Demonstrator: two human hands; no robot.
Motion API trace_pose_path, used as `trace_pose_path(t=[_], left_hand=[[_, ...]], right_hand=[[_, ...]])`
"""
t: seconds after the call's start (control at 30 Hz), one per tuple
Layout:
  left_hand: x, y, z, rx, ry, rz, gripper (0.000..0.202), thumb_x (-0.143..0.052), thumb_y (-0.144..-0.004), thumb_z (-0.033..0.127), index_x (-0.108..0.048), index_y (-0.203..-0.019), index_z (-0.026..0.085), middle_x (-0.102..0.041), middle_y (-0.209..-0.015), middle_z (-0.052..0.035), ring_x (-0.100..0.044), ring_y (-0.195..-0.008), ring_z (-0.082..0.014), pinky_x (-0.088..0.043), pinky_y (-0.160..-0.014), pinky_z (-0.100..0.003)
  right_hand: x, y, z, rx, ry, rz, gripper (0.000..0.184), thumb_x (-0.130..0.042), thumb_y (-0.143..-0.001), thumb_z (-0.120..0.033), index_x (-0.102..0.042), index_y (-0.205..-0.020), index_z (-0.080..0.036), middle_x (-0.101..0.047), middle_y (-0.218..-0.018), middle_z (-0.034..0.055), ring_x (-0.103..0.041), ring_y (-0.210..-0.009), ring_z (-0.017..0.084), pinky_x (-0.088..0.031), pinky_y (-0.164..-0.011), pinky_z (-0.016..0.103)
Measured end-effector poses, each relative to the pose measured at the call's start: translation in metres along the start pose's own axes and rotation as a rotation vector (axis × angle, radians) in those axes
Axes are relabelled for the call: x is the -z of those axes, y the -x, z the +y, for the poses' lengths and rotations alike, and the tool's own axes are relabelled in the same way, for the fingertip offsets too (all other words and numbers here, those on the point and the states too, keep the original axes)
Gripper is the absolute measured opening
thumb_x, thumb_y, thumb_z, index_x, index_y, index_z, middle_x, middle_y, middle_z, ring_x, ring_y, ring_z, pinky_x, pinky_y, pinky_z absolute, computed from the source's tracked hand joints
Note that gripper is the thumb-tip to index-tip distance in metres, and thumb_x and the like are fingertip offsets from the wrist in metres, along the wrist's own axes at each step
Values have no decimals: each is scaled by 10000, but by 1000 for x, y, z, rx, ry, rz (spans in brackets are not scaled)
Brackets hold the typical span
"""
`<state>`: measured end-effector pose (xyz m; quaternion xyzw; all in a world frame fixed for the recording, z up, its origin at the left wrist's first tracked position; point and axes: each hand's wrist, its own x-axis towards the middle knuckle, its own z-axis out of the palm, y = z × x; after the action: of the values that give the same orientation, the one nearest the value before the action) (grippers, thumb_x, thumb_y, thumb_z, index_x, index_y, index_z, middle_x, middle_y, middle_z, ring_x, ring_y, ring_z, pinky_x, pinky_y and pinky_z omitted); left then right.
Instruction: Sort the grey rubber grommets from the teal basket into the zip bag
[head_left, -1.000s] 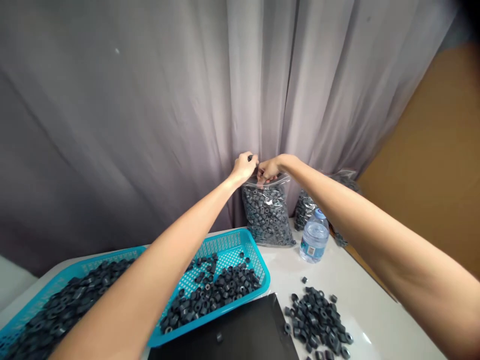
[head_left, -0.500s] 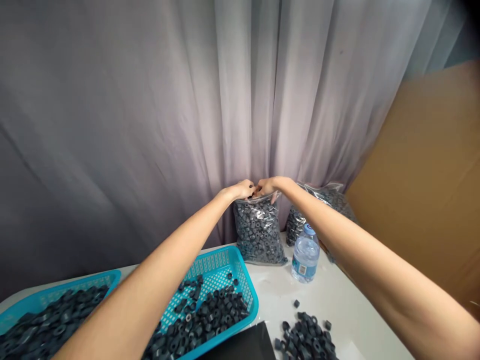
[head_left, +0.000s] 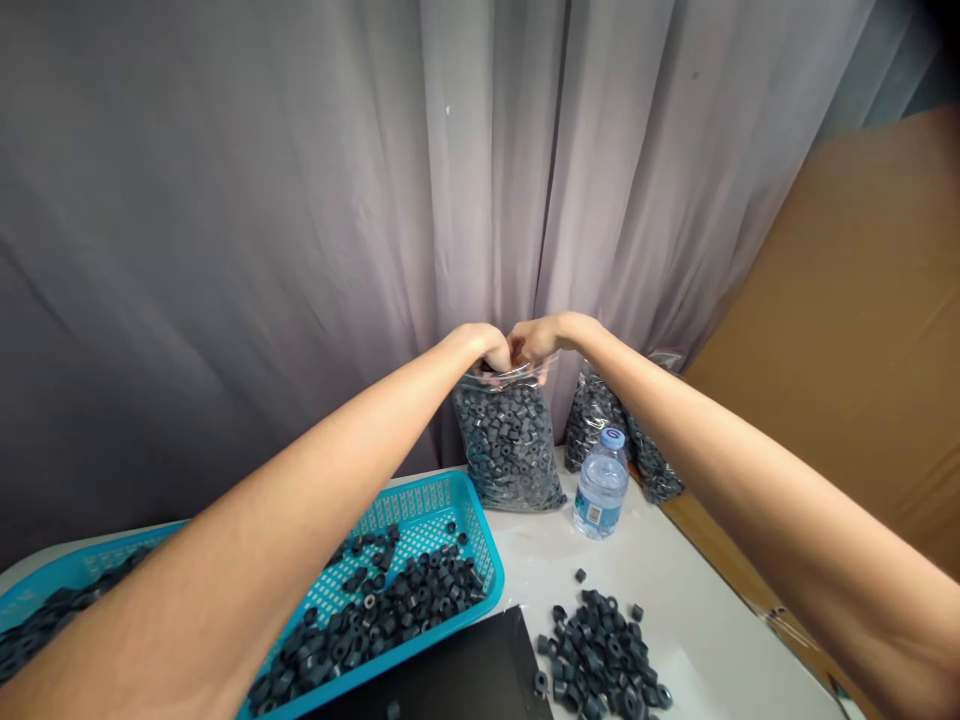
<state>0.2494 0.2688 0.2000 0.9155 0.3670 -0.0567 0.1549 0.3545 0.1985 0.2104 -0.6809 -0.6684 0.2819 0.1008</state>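
A clear zip-top plastic bag [head_left: 510,440] full of small dark ring-like pieces stands upright at the back of the table, against the curtain. My left hand [head_left: 491,347] bends down into its mouth from the left, with the fingers mostly hidden there. My right hand [head_left: 534,340] is closed on the right side of the bag's rim, and some fingertips show pink near the plastic. Both hands are close together at the top of the bag.
A blue basket [head_left: 491,560] holds loose dark pieces; another blue basket [head_left: 30,600] is at left. A water bottle [head_left: 601,485] stands right of the bag, before more filled bags [head_left: 592,415]. A pile of pieces [head_left: 604,655] lies beside a black flat object [head_left: 480,670].
My view has shifted, so the table's things sit slightly higher and further left. My left hand bends more steeply into the bag's mouth; the right stays at the rim.
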Motion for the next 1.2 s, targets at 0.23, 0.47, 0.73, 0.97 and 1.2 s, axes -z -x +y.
trace_pose_path(t=[0.23, 0.47, 0.73, 0.97, 1.2], left_hand=[[-15, 9, 6, -128, -77, 18, 373, -622, -955, 349, -591, -1279, 168, -620, -1279, -106, -645, -1074, -247, -562, -892, -460], [-8, 10, 1, -155, -105, 164, 323, -596, -968, 349, -617, -1232, 164, -652, -1224, -94, -654, -1044, -233, -553, -890, -427], [-31, 98, -7, -229, -214, 636, 355, -319, -1044, 311, -578, -1230, 156, -615, -1260, -130, -561, -1181, -264, -380, -1028, -407], [-128, 276, -65, -121, 21, 536, 269, -447, -1017, 395, -570, -856, 220, -603, -765, 35, -563, -695, -137, -440, -666, -241], [-303, 452, -132, 148, -4, 488, 244, -663, -865, 483, -630, -981, 272, -700, -927, 9, -688, -847, -194, -541, -742, -239]], right_hand=[[-4, 5, 22, 85, 209, 168, 170, -624, -900, -84, -668, -1056, -136, -730, -899, 52, -698, -730, 163, -559, -696, 294], [-16, 6, 38, 161, 396, 512, 211, -474, -955, -162, -647, -1075, -157, -728, -1058, 144, -676, -967, 252, -496, -812, 324], [-60, 14, 40, 338, 479, 806, 354, -367, -952, -111, -570, -1237, -62, -590, -1242, 210, -485, -1234, 359, -344, -1058, 540], [-202, 93, -8, 791, 219, 764, 213, -388, -1007, -171, -577, -1107, -170, -622, -1030, 113, -541, -991, 260, -477, -918, 438], [-447, 191, -29, 1059, 119, 829, 376, -299, -1078, -222, -516, -771, -208, -539, -587, -45, -517, -526, 125, -451, -564, 243]])
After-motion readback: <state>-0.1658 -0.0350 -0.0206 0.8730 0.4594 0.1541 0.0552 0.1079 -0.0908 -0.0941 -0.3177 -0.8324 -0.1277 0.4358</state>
